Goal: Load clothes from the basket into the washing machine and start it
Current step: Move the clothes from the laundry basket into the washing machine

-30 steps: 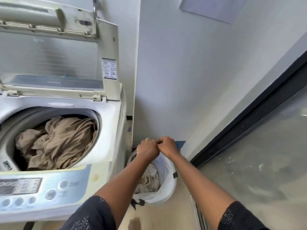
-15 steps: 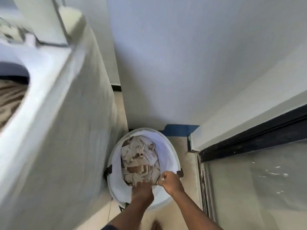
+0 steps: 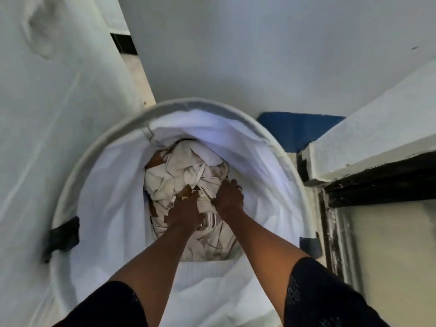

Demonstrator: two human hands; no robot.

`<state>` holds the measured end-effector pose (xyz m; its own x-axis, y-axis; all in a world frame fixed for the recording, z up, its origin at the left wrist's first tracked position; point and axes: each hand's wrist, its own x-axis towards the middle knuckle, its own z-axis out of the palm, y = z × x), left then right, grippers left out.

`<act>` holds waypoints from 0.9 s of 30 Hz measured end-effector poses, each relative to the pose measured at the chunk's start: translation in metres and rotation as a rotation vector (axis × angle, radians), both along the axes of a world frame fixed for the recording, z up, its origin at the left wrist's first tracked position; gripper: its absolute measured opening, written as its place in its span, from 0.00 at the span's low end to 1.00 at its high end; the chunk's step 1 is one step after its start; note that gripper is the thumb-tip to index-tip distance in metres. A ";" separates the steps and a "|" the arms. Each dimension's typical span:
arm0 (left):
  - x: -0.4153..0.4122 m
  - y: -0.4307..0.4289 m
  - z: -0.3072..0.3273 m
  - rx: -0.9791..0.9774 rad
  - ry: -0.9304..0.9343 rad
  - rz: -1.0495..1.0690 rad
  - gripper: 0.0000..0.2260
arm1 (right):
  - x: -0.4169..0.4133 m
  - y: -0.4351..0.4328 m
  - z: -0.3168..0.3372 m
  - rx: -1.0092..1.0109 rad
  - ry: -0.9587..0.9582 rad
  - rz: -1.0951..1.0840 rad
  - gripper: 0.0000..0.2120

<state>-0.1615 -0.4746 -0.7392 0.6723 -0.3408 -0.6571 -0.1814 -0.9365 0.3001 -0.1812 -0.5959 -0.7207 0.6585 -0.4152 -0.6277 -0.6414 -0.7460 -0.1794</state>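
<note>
A round white laundry basket (image 3: 113, 185) stands on the floor right below me, its fabric wall deep and its bottom filled with crumpled cream and brown clothes (image 3: 179, 171). Both my arms reach down into it. My left hand (image 3: 186, 213) is sunk into the pile, fingers curled into the cloth. My right hand (image 3: 230, 197) lies just beside it on the right, gripping a fold of the same clothes. The washing machine's white side panel (image 3: 59, 114) fills the left of the view; its tub is out of sight.
A white wall (image 3: 259, 55) rises behind the basket. A white ledge (image 3: 377, 142) with a dark door frame (image 3: 382, 185) runs along the right. A blue patch (image 3: 297, 128) marks the floor corner. Black handle tabs (image 3: 63, 234) sit on the basket rim.
I have bent down over the basket, so the machine's tub has left the view. Both hands moved from the basket's rim down into the clothes and closed on them.
</note>
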 end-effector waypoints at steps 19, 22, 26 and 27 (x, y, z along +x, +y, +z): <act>-0.057 0.034 0.210 0.060 -0.087 0.137 0.12 | -0.078 0.048 0.215 -0.187 -0.441 0.282 0.10; -0.068 0.040 0.284 -0.014 0.004 0.327 0.15 | -0.096 0.040 0.292 -0.237 -0.490 0.249 0.12; -0.076 0.050 0.385 -0.017 0.001 0.462 0.18 | -0.112 0.018 0.392 -0.234 -0.402 0.108 0.04; -0.075 0.054 0.410 -0.023 -0.005 0.479 0.18 | -0.116 0.011 0.413 -0.250 -0.441 0.079 0.04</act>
<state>-0.2362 -0.4208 -0.3294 0.7607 -0.0064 -0.6491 0.2675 -0.9080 0.3224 -0.2970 -0.5850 -0.3078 0.8738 -0.4553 -0.1710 -0.4848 -0.8438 -0.2303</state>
